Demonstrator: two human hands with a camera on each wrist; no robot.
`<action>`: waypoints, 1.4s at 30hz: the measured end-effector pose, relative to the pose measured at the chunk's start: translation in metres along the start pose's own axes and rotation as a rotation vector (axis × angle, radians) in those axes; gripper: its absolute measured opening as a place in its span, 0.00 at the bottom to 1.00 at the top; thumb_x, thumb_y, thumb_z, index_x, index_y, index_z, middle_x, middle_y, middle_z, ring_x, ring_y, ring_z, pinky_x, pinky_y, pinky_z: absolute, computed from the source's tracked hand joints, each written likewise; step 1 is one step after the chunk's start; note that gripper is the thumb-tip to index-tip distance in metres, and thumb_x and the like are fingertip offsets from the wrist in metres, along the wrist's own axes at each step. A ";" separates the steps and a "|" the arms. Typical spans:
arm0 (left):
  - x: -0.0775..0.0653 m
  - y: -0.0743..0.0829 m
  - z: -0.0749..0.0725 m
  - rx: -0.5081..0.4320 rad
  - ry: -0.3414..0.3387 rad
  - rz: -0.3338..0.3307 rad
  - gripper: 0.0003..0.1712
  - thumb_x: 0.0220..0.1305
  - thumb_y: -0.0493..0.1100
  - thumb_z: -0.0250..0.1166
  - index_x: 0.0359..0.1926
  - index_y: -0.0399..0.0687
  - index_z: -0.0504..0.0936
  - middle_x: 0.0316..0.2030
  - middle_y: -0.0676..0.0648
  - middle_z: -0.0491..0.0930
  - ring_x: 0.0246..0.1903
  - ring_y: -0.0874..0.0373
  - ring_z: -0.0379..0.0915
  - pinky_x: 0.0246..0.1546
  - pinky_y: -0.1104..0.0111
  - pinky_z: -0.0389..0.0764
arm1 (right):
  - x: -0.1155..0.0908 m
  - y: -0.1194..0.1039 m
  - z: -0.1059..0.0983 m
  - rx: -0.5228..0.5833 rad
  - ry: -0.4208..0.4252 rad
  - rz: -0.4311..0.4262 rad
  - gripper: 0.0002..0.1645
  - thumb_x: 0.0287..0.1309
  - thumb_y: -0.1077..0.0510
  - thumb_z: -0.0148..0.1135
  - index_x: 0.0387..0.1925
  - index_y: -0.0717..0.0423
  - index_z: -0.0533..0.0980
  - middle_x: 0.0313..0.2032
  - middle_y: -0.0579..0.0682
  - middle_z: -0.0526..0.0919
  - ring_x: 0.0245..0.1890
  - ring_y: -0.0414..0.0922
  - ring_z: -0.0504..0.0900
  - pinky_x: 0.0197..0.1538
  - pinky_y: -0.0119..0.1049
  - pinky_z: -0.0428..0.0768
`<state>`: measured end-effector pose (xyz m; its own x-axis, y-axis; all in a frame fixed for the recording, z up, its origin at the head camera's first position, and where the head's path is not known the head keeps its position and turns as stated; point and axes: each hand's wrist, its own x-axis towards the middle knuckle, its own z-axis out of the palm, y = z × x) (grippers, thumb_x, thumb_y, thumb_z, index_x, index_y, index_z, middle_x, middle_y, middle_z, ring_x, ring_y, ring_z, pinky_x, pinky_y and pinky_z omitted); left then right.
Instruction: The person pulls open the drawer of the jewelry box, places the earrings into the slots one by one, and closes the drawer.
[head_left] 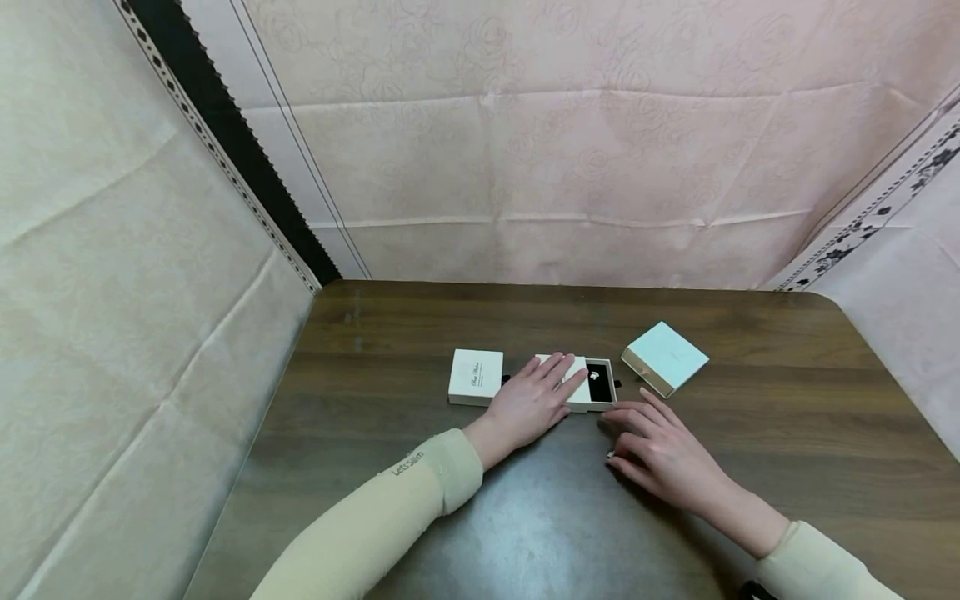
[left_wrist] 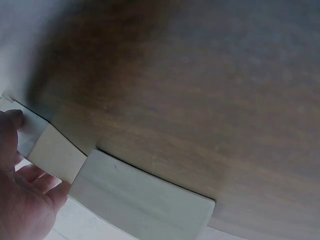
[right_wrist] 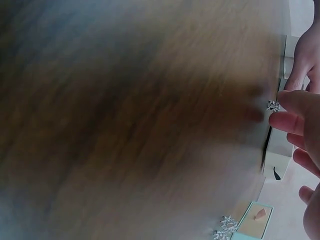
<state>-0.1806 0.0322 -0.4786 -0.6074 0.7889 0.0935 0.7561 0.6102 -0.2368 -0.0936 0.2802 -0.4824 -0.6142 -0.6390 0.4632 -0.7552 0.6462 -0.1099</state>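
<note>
A white drawer box [head_left: 577,402] lies on the table, its tray [head_left: 609,402] pulled out to the right. A silver ornament [head_left: 595,375] sits on the tray's black lining. My left hand [head_left: 529,393] grips the box, fingers across its top and thumb at its near side; in the left wrist view the hand [left_wrist: 22,195] shows thumb and fingers around it. My right hand [head_left: 663,450] is right of and nearer than the tray. In the right wrist view its thumb and index finger pinch a small sparkling silver jewellery piece [right_wrist: 273,106].
A second white box [head_left: 476,375] with dark script lies to the left. A mint-green box [head_left: 667,354] stands at an angle on the right; beside it in the right wrist view are glittering silver shapes [right_wrist: 226,227]. The brown table [head_left: 390,333] meets hanging cloth at its far edge.
</note>
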 end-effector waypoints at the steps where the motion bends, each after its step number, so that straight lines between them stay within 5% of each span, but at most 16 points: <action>1: 0.000 0.000 0.000 0.002 -0.003 0.000 0.35 0.85 0.60 0.51 0.85 0.58 0.59 0.82 0.46 0.60 0.81 0.54 0.57 0.78 0.60 0.63 | 0.000 0.000 0.000 -0.007 -0.002 0.001 0.11 0.54 0.56 0.76 0.23 0.47 0.80 0.54 0.56 0.86 0.61 0.60 0.81 0.84 0.52 0.50; 7: 0.000 0.000 -0.001 0.017 -0.012 -0.001 0.35 0.85 0.60 0.50 0.85 0.59 0.59 0.82 0.47 0.60 0.81 0.54 0.56 0.78 0.59 0.63 | 0.006 0.000 0.004 -0.048 0.016 -0.034 0.12 0.48 0.58 0.79 0.22 0.49 0.80 0.54 0.56 0.86 0.60 0.59 0.81 0.80 0.56 0.58; 21: 0.001 0.001 -0.001 0.010 -0.014 -0.005 0.35 0.86 0.60 0.50 0.85 0.59 0.58 0.83 0.47 0.59 0.81 0.55 0.55 0.79 0.60 0.62 | 0.007 -0.001 0.008 -0.039 0.034 -0.073 0.09 0.47 0.65 0.78 0.26 0.54 0.83 0.55 0.57 0.86 0.59 0.59 0.82 0.83 0.51 0.52; 34: 0.001 0.000 -0.001 0.022 -0.007 -0.002 0.35 0.85 0.60 0.50 0.85 0.59 0.59 0.82 0.47 0.60 0.81 0.55 0.56 0.78 0.60 0.63 | 0.006 -0.001 -0.003 -0.008 -0.001 -0.115 0.03 0.60 0.61 0.72 0.30 0.54 0.84 0.58 0.58 0.86 0.63 0.59 0.81 0.83 0.54 0.51; 42: -0.001 0.001 -0.002 0.012 -0.021 0.000 0.35 0.86 0.60 0.50 0.85 0.60 0.58 0.83 0.47 0.59 0.81 0.55 0.56 0.78 0.59 0.63 | 0.016 0.007 -0.016 0.007 0.022 -0.107 0.11 0.73 0.57 0.63 0.32 0.53 0.84 0.60 0.60 0.85 0.64 0.61 0.79 0.84 0.54 0.51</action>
<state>-0.1794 0.0323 -0.4773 -0.6128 0.7868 0.0733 0.7530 0.6095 -0.2480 -0.1047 0.2808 -0.4618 -0.5247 -0.6946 0.4921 -0.8179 0.5716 -0.0652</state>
